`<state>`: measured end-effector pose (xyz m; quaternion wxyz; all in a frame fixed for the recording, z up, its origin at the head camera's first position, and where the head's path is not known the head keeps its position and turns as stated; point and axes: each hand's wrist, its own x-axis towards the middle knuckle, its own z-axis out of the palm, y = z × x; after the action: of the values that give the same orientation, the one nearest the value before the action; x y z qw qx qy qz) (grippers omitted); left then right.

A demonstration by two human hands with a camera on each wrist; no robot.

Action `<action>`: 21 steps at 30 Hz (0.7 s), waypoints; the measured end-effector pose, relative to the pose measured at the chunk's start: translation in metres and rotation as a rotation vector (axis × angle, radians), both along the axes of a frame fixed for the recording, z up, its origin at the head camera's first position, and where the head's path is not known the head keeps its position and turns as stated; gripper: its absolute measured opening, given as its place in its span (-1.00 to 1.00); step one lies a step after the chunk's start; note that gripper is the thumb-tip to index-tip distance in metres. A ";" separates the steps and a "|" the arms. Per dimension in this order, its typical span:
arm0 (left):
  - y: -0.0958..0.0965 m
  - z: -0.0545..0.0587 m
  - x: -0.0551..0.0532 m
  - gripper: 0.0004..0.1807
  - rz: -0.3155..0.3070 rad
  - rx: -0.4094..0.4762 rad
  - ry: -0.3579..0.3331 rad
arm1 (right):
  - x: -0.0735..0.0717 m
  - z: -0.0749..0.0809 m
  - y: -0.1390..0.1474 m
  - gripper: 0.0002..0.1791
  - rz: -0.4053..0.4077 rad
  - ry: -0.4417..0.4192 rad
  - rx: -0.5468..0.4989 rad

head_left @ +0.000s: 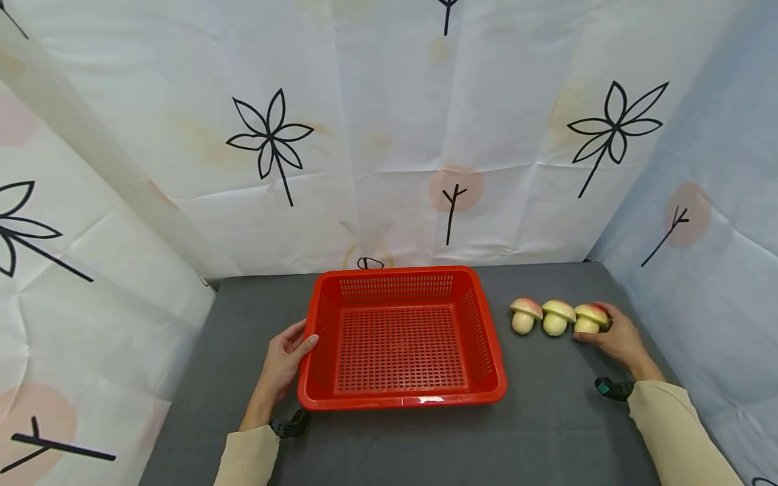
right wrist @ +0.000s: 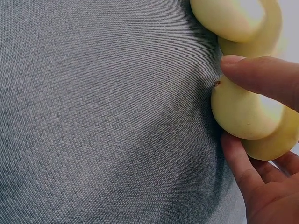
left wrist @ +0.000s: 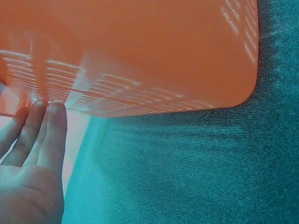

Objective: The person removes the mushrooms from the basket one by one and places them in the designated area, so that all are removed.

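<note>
A red plastic basket (head_left: 401, 403) with a slotted floor stands on the grey table. At its left side my left hand (head_left: 286, 358) holds the rim, thumb over the top. In the left wrist view the fingers (left wrist: 53, 128) lie against the outer slotted wall. To the basket's right, several toy mushrooms stand in a row: one on the left (head_left: 524, 316), one in the middle (head_left: 556, 317), and the rightmost mushroom (head_left: 587, 318). My right hand (head_left: 623, 341) grips that rightmost mushroom (right wrist: 247, 109) between thumb and fingers; it sits at the table surface.
White patterned cloth (head_left: 377, 135) hangs behind the grey table (head_left: 425, 445) and along both sides. The right-hand cloth wall (head_left: 723, 283) stands close to my right hand. Dark bands with camera housings (head_left: 614, 389) sit at both wrists.
</note>
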<state>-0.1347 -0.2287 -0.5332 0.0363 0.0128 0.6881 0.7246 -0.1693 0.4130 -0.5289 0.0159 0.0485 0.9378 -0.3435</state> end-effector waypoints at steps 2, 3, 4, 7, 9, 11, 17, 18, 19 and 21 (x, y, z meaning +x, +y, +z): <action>0.000 0.000 0.000 -0.37 -0.002 -0.001 0.000 | 0.000 0.000 0.000 0.03 0.003 -0.002 0.009; 0.000 0.000 0.000 -0.37 -0.001 -0.002 0.000 | 0.000 0.001 0.000 0.03 0.004 -0.003 0.012; 0.000 0.000 0.000 -0.37 -0.001 -0.002 0.001 | 0.000 0.001 0.000 0.04 0.005 -0.005 0.016; 0.000 0.000 0.000 -0.37 0.000 -0.001 0.003 | 0.000 0.001 0.001 0.05 0.009 -0.014 0.019; 0.000 -0.001 0.000 -0.38 0.001 -0.002 0.005 | -0.001 0.001 0.000 0.06 0.011 -0.019 0.018; 0.000 -0.001 -0.001 -0.38 0.002 0.001 0.005 | -0.001 0.001 0.000 0.07 0.010 -0.023 0.014; 0.000 0.000 -0.001 -0.37 0.000 0.001 0.006 | -0.001 0.003 0.000 0.10 0.007 -0.034 -0.003; 0.001 0.000 -0.001 -0.37 0.001 -0.001 0.006 | -0.001 0.003 0.000 0.10 0.007 -0.038 -0.006; 0.001 0.000 -0.001 -0.37 0.002 -0.003 0.005 | 0.000 0.003 0.000 0.11 0.005 -0.043 -0.008; 0.001 0.000 0.000 -0.37 0.000 -0.006 0.005 | 0.001 0.003 0.000 0.12 0.005 -0.046 -0.011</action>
<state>-0.1351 -0.2280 -0.5330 0.0344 0.0145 0.6903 0.7225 -0.1682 0.4130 -0.5255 0.0388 0.0538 0.9354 -0.3473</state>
